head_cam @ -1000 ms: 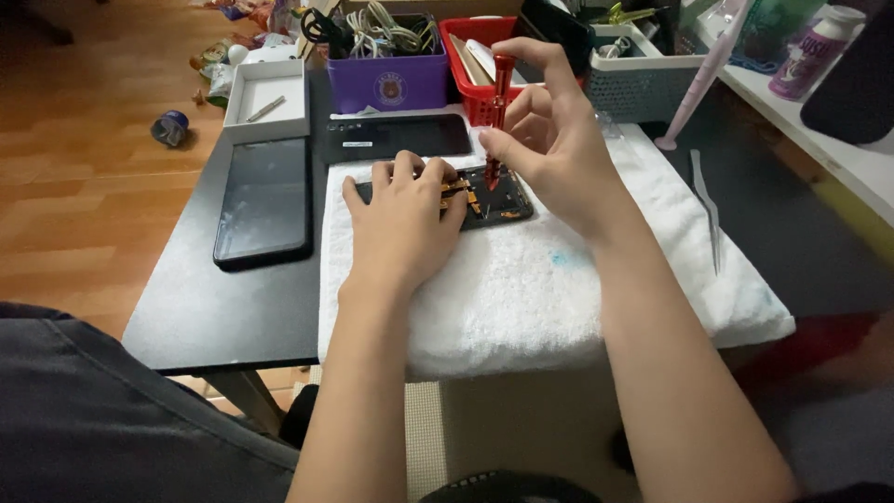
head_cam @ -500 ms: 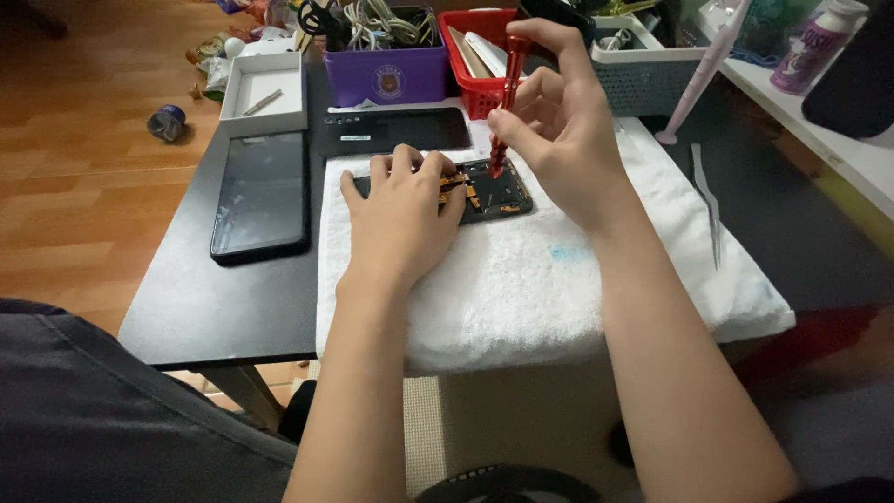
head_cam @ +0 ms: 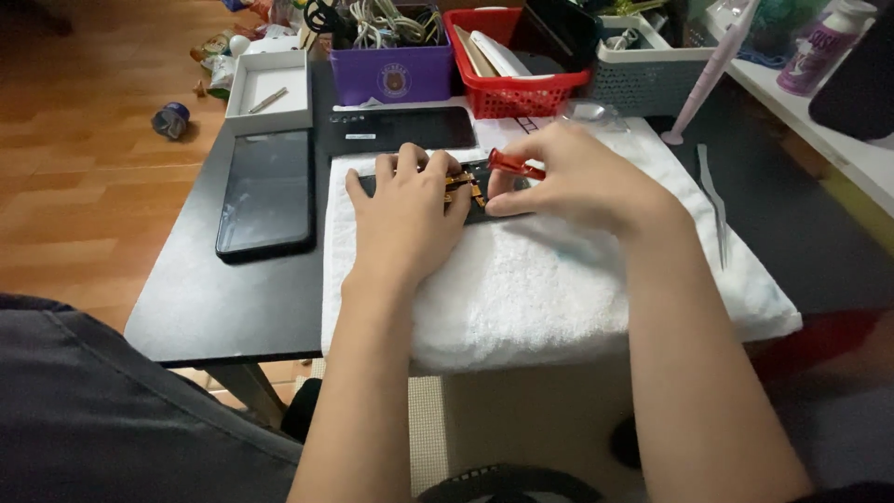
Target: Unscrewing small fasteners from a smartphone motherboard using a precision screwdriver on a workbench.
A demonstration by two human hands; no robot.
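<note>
Opened phone (head_cam: 484, 200) is lying on the white towel (head_cam: 559, 279), circuit side up. Left hand (head_cam: 405, 219) is pressing flat on it, fingers spread, gripping nothing. Right hand (head_cam: 582, 177) is pinching a red screwdriver (head_cam: 515, 167) in a closed grip, tilted low over the phone. Towel is covering the black counter (head_cam: 214, 307), beside a dark tablet (head_cam: 267, 191) and tweezers (head_cam: 715, 200).

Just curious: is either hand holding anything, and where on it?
The right hand pinches a red screwdriver by its handle; the left hand only presses flat on the opened phone.
</note>
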